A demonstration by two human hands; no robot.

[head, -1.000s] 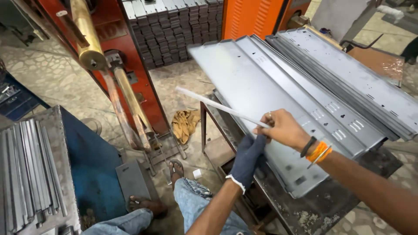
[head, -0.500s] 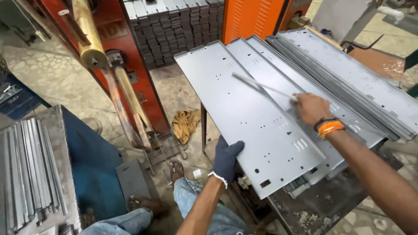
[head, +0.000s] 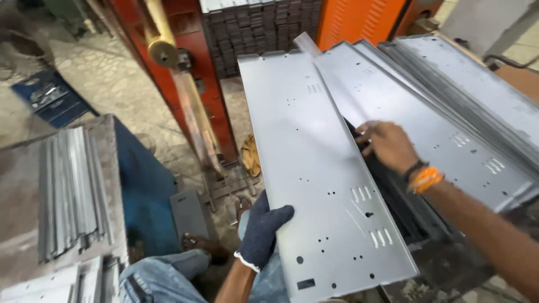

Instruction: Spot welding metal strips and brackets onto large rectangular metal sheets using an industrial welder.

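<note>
Left hand (head: 263, 229): gloved in dark blue knit with a white cuff, fingers curled up around the near left edge of the sheet-metal panel (head: 321, 168), gripping that edge from below.
Right hand (head: 387, 145): bare, with an orange wristband (head: 425, 179) and a dark band beside it, laid on the far right edge of the same panel; fingers bent over the rim, though how far they close beneath cannot be told.
Panel: long, grey, flat, with small punched holes, short slots and one rectangular cut-out near the close end; held between both hands, tilted, running from near centre to far centre, lifted clear of the pile to its right.
Stack of panels (head: 449, 118): similar grey sheets lying on the right, overlapping and fanned, touching the right hand's side of the held panel.
Red press frame (head: 191, 73): far left of the panel, with a brass-coloured shaft (head: 163, 50) slanting down it.
Small grey parts (head: 264, 25): piled in rows at the far centre, behind the panel.
Orange cabinet (head: 359, 19): far right of those parts.
Metal strips (head: 70, 191): bundled on a grey bench at near left, well apart from both hands.
Blue block (head: 143, 185): just right of that bench.
Jeans-clad knee (head: 163, 278): near bottom, below the left hand.
</note>
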